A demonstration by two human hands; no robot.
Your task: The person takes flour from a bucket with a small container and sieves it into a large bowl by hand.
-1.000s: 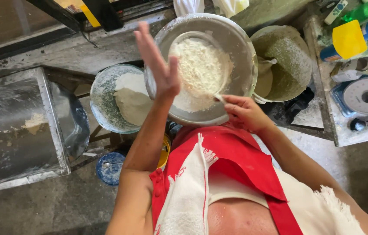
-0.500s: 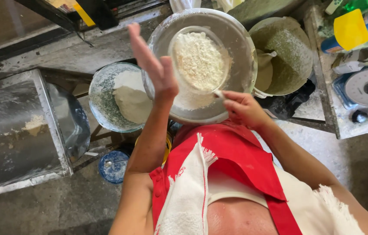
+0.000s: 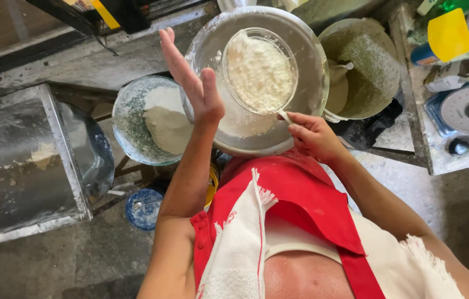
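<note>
Head view: your right hand point(image 3: 314, 135) is clenched on the handle of a round sieve point(image 3: 260, 70) filled with white flour, held over a large metal bowl point(image 3: 306, 44). Your left hand point(image 3: 193, 83) is released, fingers straight and flat, raised just beside the sieve's left rim. A second bowl of flour point(image 3: 151, 119) sits to the left; a green bucket point(image 3: 367, 66) stands right of the metal bowl.
</note>
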